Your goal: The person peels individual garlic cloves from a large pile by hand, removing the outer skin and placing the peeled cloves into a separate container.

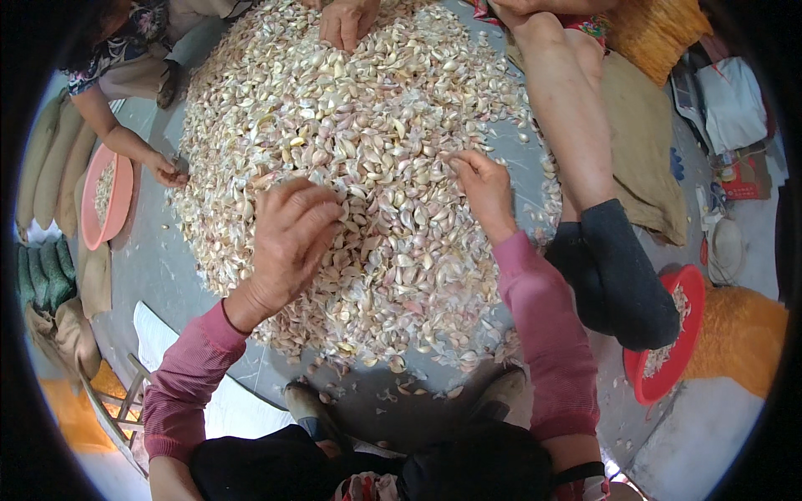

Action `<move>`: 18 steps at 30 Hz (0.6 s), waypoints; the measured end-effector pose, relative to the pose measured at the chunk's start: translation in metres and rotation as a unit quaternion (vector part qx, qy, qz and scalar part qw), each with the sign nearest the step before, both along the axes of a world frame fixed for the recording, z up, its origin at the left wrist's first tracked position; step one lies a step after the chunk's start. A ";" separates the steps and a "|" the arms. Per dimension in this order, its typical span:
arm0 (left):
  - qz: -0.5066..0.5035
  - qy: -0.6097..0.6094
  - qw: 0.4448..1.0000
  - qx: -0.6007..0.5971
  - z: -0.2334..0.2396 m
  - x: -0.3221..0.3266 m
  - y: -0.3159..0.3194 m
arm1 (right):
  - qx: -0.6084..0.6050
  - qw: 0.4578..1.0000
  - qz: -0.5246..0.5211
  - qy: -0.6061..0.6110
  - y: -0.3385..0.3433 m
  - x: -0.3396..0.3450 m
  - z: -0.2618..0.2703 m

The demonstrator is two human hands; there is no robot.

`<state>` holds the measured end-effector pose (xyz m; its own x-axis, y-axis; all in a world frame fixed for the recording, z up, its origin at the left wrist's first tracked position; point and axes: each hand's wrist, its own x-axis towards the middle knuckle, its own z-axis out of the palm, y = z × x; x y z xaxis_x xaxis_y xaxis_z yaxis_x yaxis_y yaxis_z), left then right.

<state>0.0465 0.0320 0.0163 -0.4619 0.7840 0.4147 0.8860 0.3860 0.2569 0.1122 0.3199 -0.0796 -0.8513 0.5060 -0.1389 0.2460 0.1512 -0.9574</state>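
Note:
A wide heap of loose garlic cloves (pixel 401 250), mixed with papery skins, covers the grey floor in front of me. Over the heap's left part is my left hand (pixel 294 235), back upward and fingers bent, slightly blurred; its palm and anything in it are hidden. On the right side, my right hand (pixel 484 188) reaches into the cloves with thumb and forefinger close together. Whether a clove is between those fingertips cannot be made out. Both my forearms wear pink knitted sleeves (pixel 545 332).
Other people's hands touch the heap at the top (pixel 349 24) and left (pixel 164 170). A bare leg with a dark sock (pixel 626 282) borders it at right. A pink basin (pixel 125 200) and a red basin (pixel 692 338) hold pale pieces. Filled sacks (pixel 47 169) stand far left.

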 end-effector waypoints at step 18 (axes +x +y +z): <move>-0.099 -0.141 0.983 -0.059 -0.024 0.044 0.012 | -0.103 0.994 -0.033 0.015 0.016 -0.015 -0.028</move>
<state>0.0908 0.0440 -0.0081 -0.3780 0.9053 0.1936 0.8473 0.2541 0.4663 0.0974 0.3354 -0.1077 -0.8221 0.5253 -0.2196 0.2190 -0.0643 -0.9736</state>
